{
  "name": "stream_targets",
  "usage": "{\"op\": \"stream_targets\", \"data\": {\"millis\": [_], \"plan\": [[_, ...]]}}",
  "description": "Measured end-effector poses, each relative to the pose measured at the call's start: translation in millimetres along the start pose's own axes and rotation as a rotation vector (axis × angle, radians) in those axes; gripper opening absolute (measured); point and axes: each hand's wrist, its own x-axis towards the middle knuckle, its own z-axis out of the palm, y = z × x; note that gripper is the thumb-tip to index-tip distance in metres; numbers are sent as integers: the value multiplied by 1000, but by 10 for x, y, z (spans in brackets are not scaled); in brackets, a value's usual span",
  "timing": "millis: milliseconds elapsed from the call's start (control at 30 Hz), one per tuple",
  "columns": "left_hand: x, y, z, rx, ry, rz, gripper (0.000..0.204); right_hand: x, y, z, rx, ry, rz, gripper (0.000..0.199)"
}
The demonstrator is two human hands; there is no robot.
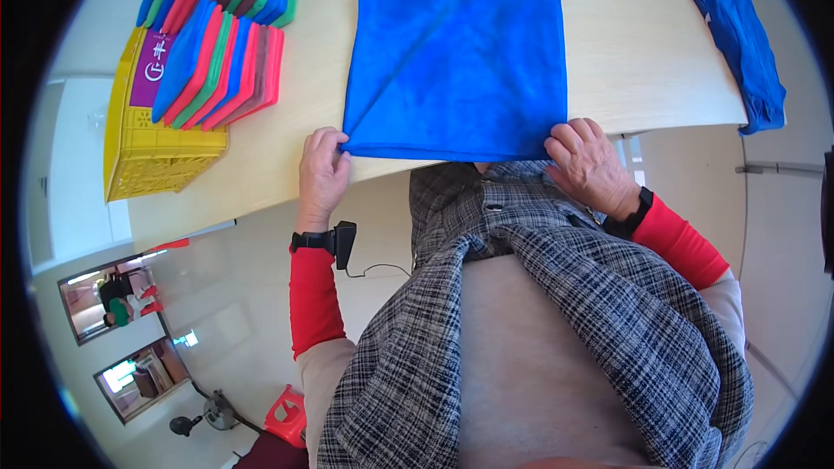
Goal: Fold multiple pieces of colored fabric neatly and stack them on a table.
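A blue towel [456, 65] lies flat on the pale tabletop, spread as a near-square with its near edge along the table's front. That edge shows a narrow doubled strip. My left hand [321, 175] pinches the towel's near left corner between thumb and fingers. At the near right corner, my right hand [592, 163] has its fingers curled and closed on the cloth. Faint creases and darker patches run across the towel's surface.
On the left, a yellow plastic basket [169, 143] stands by rows of folded towels [217, 69] in blue, red, green and brown. A loose heap of blue cloth [734, 35] hangs over the table's right end. A red stool [287, 417] stands on the floor at lower left.
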Motion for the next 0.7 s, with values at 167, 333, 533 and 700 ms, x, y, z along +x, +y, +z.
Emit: {"op": "stream_targets", "data": {"millis": [167, 333, 533, 700], "plan": [[-68, 48, -64, 11, -36, 21, 31, -5, -3, 36, -17, 41, 15, 26], [-62, 119, -38, 20, -33, 23, 35, -29, 91, -109, 103, 170, 67, 20], [-65, 27, 18, 0, -42, 30, 36, 0, 84, -126, 206, 108, 80, 21], [-79, 40, 39, 6, -22, 14, 35, -46, 11, -84, 58, 61, -52, 30]]}}
